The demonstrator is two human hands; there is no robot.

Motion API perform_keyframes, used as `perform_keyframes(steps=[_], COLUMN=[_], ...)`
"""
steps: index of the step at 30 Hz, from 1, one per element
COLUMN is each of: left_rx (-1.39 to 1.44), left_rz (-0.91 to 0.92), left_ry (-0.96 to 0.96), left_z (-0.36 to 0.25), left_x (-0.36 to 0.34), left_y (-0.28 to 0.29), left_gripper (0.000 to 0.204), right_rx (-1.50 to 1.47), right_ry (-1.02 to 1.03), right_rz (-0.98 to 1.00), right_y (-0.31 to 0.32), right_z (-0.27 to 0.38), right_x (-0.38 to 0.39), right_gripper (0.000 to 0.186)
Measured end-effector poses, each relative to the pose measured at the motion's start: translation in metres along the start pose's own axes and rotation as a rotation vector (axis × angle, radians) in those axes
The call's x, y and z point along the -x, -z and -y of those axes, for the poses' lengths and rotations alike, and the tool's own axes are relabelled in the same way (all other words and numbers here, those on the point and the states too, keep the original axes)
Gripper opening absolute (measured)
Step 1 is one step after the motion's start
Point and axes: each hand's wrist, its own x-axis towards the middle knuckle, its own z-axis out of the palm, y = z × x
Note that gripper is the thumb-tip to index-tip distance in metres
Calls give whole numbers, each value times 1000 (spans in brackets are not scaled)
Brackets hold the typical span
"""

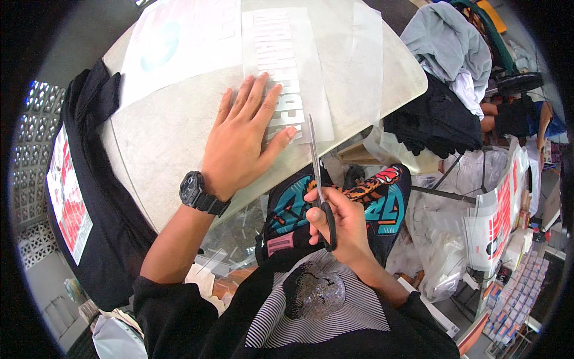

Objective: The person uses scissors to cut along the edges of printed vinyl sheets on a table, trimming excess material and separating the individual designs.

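My left hand [239, 143] lies flat with fingers spread on the pale table, its fingertips at the edge of a translucent film sheet [314, 90]. White block lettering [284, 66] runs down that sheet. In my right hand [344, 224] is a pair of scissors [315, 152], gripped by its black handles [329, 227]. The blades point away from me and appear closed together. Their tips reach the sheet's near right part, beside the lettering; whether they touch the film I cannot tell.
A larger white printed sheet [179, 45] covers the table's far left. Black cloth with a red and white print [69, 191] hangs over the left edge. Grey fabric [448, 45] and black garments [433, 122] are piled at right. Clear plastic [439, 257] lies below. Part of another person [489, 116] shows far right.
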Motion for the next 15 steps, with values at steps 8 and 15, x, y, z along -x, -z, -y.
perform_keyframes(steps=[8,15], left_rx=[-8,8], left_rz=[10,17], left_ry=[-6,-1], left_z=[0,0], left_x=[0,1], left_y=[-1,-2], left_gripper=[70,68], right_rx=[24,20], right_ry=[-18,-4], right_rz=[-4,-16], right_y=[-2,-4], right_z=[1,-1], right_x=[2,1], right_gripper=[43,42])
